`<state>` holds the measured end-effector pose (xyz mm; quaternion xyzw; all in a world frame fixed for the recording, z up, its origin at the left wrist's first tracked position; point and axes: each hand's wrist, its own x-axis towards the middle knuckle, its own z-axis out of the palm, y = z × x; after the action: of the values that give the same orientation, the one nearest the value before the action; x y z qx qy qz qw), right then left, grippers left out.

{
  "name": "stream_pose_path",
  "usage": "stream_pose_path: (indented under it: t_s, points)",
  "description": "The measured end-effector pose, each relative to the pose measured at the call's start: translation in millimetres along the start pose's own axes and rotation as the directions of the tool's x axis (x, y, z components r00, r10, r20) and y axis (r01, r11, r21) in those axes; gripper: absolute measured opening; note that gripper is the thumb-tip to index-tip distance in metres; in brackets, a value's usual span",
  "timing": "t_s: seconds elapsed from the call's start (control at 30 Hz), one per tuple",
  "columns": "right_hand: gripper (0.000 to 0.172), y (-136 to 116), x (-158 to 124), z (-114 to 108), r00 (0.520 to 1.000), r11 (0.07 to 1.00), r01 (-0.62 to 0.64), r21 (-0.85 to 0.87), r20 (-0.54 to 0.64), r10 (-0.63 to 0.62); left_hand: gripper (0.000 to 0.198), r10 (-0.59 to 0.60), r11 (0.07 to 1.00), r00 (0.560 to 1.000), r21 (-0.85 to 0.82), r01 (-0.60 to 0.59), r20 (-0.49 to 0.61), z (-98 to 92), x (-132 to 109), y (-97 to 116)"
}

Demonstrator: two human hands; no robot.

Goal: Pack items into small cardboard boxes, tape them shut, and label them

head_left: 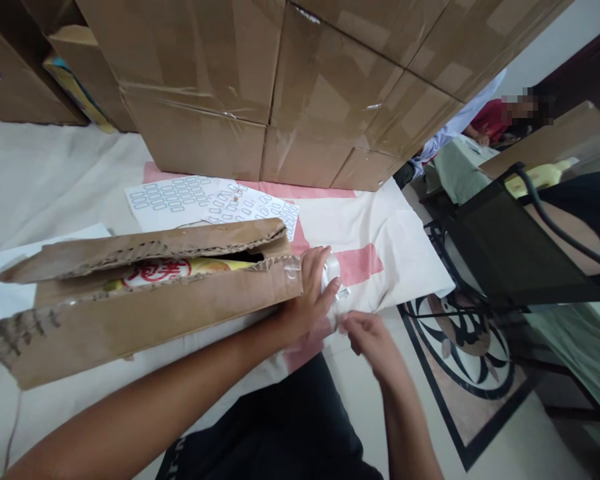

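Observation:
My left hand (313, 293) is closed round a roll of clear tape (331, 272) at the right end of a long flat cardboard box (145, 313). My right hand (367, 337) pinches the loose tape end just right of the roll. The box lies on a white and pink cloth (380, 233), its top flaps slightly apart, with a yellow and red package (180, 270) showing inside. A strip of clear tape sits on the box's right corner.
Large taped cardboard boxes (280, 87) are stacked behind. Sheets of small labels (205, 200) lie on the cloth in front of them. A black mesh chair (510, 247) stands at the right on a patterned floor. Another person in red (490, 120) is far back right.

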<state>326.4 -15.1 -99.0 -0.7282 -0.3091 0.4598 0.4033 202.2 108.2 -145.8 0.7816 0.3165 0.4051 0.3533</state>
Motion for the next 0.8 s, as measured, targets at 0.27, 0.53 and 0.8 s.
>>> stream_pose_path:
  t_s: [0.27, 0.53, 0.8]
  points:
    - [0.05, 61.0, -4.8, 3.1, 1.0, 0.965, -0.031, -0.262, -0.007, 0.03, 0.054, 0.011, 1.0, 1.0, 0.01, -0.011, -0.024, 2.7, 0.5, -2.9]
    - [0.049, -7.8, -20.6, -5.9, 0.998, 0.986, 0.05, -0.162, -0.041, -0.057, 0.055, -0.028, 0.999, 0.999, -0.044, 0.027, -0.032, 3.7, -1.3, -2.9]
    - [0.014, -92.4, -20.2, 22.9, 0.699, 0.738, 0.673, 0.052, -0.373, -0.611, 0.023, 0.595, 0.798, 0.803, -0.092, -0.596, -0.047, -23.7, 10.0, 29.9]
